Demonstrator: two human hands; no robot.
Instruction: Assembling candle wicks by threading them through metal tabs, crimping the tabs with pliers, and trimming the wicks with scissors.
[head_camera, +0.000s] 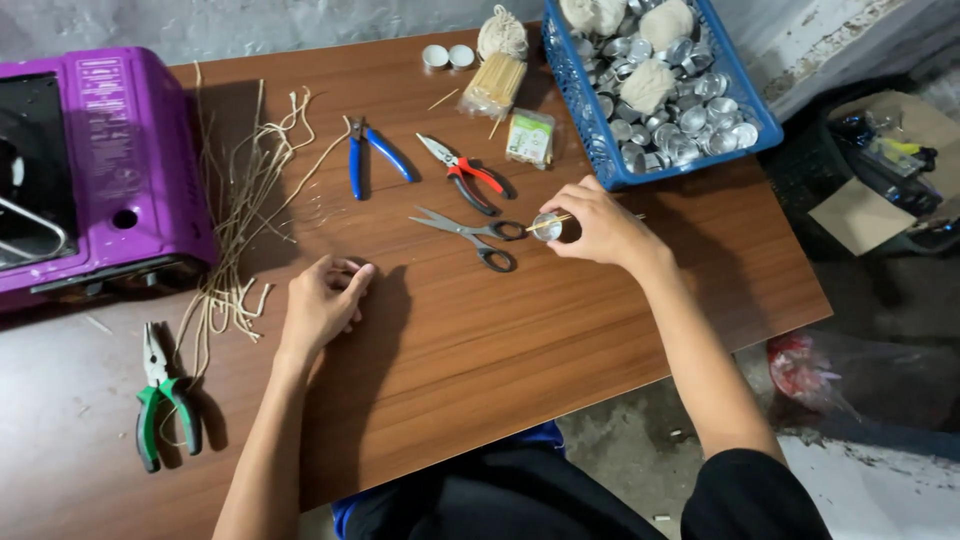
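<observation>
My right hand (597, 228) holds a small round metal cup (546, 226) with a thin wooden stick (548, 221) laid across it, just above the brown table (480, 340). Grey-handled scissors (470, 235) lie directly left of that cup. My left hand (322, 303) rests on the table with its fingers curled loosely; whether it pinches anything is unclear. A spread of pale wick strings (245, 200) lies to the left of that hand.
A blue basket (590, 120) of metal cups and string balls stands at the back right. Blue pliers (365, 155), red cutters (465, 175), a stick bundle (495, 85) and green pliers (160, 400) lie about. A purple stove (100, 160) fills the left.
</observation>
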